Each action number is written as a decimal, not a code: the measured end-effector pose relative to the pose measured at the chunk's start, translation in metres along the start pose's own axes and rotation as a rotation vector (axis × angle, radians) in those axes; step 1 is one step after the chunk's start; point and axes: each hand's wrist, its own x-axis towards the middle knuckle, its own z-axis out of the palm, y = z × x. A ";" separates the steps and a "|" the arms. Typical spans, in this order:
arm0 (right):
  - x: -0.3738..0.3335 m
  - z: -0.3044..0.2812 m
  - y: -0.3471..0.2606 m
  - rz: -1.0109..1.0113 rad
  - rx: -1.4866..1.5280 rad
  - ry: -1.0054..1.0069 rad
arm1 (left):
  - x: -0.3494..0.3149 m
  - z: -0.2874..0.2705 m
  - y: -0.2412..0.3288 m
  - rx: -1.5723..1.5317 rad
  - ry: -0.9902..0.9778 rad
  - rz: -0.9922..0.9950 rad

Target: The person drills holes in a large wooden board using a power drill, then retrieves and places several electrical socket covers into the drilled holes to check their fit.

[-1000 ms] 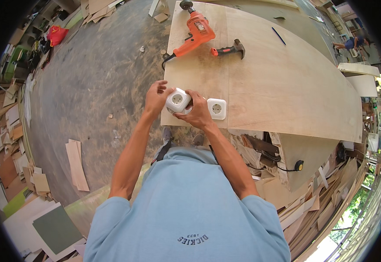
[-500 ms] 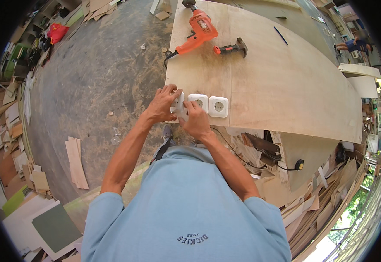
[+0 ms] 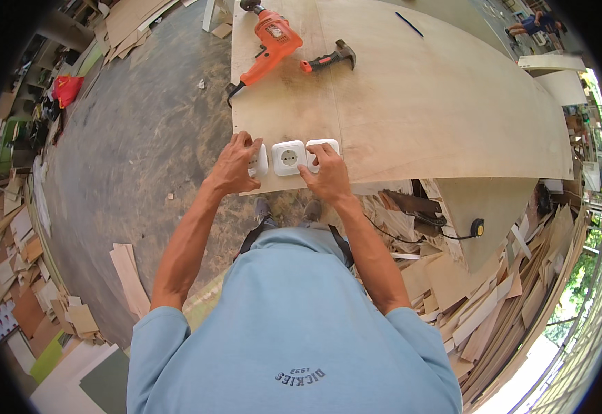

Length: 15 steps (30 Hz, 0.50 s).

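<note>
Three white square wall sockets sit in a row along the near left part of a plywood sheet. Around the left socket [image 3: 262,161] are the thumb and fingers of my left hand [image 3: 233,167], closed on its sides and covering much of it. The middle socket [image 3: 288,159] lies untouched, its round face and two holes in plain sight. My right hand [image 3: 327,176] spans the right socket [image 3: 333,144], fingers at its upper part and thumb by its left side, hiding most of it.
On the plywood sheet [image 3: 446,103] lie an orange power drill [image 3: 273,45], a hammer [image 3: 330,58] and a dark pencil [image 3: 409,24]. A black-and-yellow tape measure [image 3: 477,228] is off the near edge at right. Wood offcuts [image 3: 501,297] are piled beyond it. Another person [image 3: 539,25] is far right.
My right hand has shifted from beside the left and middle sockets to the right socket, uncovering the middle one. The left hand stays at the left socket. The whole view has shifted.
</note>
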 end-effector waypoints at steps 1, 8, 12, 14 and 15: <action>-0.002 0.000 0.000 0.000 0.009 0.002 | 0.000 -0.001 -0.001 -0.006 -0.009 0.000; -0.001 -0.001 -0.007 -0.050 -0.021 -0.031 | 0.000 -0.001 0.002 0.059 -0.028 -0.008; 0.012 0.008 -0.025 -0.212 -0.158 -0.119 | -0.002 -0.003 -0.001 -0.026 0.000 -0.007; 0.019 0.018 -0.022 -0.247 -0.205 -0.180 | -0.001 -0.002 0.002 -0.010 0.009 -0.024; 0.022 0.023 -0.020 -0.266 -0.228 -0.211 | 0.000 -0.001 0.002 0.002 0.031 -0.007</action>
